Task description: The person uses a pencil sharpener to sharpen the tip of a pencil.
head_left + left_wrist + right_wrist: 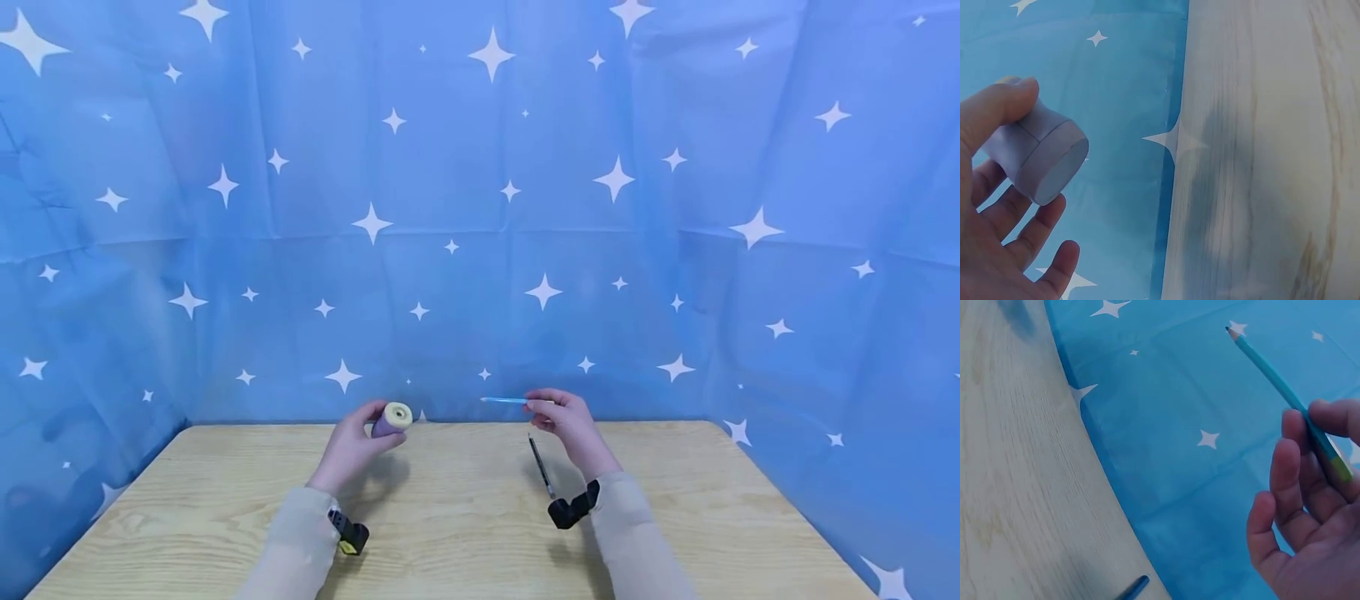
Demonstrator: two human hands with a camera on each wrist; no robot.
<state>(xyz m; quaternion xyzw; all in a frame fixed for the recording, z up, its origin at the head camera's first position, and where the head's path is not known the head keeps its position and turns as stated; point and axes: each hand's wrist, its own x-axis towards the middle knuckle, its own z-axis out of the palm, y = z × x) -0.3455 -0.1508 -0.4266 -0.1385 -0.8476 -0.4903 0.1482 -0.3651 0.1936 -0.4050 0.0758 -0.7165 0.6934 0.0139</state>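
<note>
My left hand [352, 446] holds a small purple pencil sharpener [386, 425] above the table, its pale yellow top with a round hole facing up and toward the right. In the left wrist view the thumb presses one side of the sharpener [1041, 147] and fingers lie along the other; its flat base shows. My right hand [566, 421] pinches a light blue pencil [504, 400] between thumb and fingers. The pencil [1272, 376] has a sharpened dark tip, pointing left toward the sharpener, and a yellow-green end near the palm. Pencil and sharpener are apart.
A slim dark pen [540, 467] lies on the light wooden table [450, 517], just left of the right forearm. Behind the table's far edge hangs a blue curtain [450, 167] with white stars, which also runs along both sides.
</note>
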